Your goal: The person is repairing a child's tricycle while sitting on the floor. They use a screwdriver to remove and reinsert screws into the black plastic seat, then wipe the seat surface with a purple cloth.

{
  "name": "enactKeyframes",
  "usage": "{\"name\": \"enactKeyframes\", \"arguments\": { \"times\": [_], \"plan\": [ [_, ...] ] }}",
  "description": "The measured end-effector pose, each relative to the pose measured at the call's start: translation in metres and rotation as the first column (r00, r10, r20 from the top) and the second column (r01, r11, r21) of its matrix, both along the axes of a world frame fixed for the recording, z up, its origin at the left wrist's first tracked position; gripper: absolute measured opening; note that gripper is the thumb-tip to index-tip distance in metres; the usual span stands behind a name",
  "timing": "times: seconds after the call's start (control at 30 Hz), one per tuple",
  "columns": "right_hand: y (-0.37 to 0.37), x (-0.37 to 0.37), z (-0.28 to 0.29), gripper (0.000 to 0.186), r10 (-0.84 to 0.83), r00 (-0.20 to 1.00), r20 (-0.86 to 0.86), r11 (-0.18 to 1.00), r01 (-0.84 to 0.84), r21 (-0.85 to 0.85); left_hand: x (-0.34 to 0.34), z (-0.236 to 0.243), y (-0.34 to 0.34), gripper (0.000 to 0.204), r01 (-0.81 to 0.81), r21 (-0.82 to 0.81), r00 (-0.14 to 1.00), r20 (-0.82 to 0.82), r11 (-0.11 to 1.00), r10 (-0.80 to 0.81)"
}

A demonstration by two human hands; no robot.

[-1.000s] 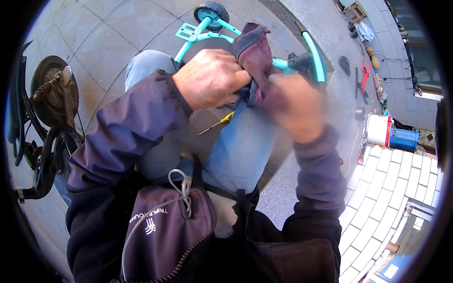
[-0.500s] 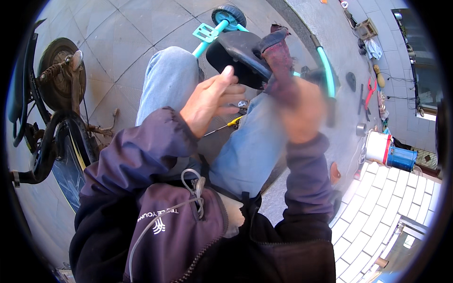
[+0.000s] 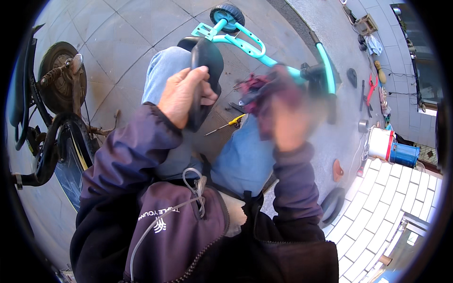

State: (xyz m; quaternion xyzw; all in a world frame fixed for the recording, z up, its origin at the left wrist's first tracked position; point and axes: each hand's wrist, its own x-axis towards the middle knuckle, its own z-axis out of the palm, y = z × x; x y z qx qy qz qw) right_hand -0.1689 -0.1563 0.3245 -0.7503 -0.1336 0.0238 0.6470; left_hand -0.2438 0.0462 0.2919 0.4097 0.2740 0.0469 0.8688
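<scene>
My left hand [image 3: 181, 96] is closed round a black child's bike seat [image 3: 208, 59], tilted on edge above my left knee. In my right hand [image 3: 291, 123], smeared by motion, is a dark red cloth [image 3: 257, 96], bunched up to the right of the seat. Beyond both hands lies a teal child's bike frame [image 3: 247, 46] with a small wheel [image 3: 227, 19] at its far end and a handlebar [image 3: 326, 68] at the right. On the ground between my legs rests a screwdriver [image 3: 230, 123] with a yellow handle.
At the left stands a dark bicycle-like vehicle with a dirty wheel [image 3: 60, 73]. To the right lie a red-handled tool [image 3: 371, 89], a black tyre-like ring [image 3: 333, 206] and a brown piece [image 3: 338, 170]. A white and blue bucket [image 3: 402, 154] stands by a white brick wall [image 3: 382, 203].
My left hand has closed on the seat, which has moved left and turned on edge, uncovering the teal frame. The cloth in my right hand has come down and nearer.
</scene>
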Motion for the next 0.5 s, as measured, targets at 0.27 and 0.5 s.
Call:
{"name": "enactKeyframes", "arguments": {
  "times": [0.27, 0.5],
  "plan": [
    [0.021, 0.017, 0.021, 0.06, 0.237, 0.841, 0.486, 0.9, -0.002, -0.436, -0.033, -0.001, 0.013, 0.017, 0.199, 0.156, 0.977, 0.052, 0.967, -0.209],
    [0.081, -0.011, 0.016, 0.039, 0.558, 0.655, 0.51, 0.804, -0.275, -0.528, -0.042, 0.002, -0.003, 0.026, 0.292, 0.387, 0.942, 0.044, 0.874, -0.334]
  ]
}}
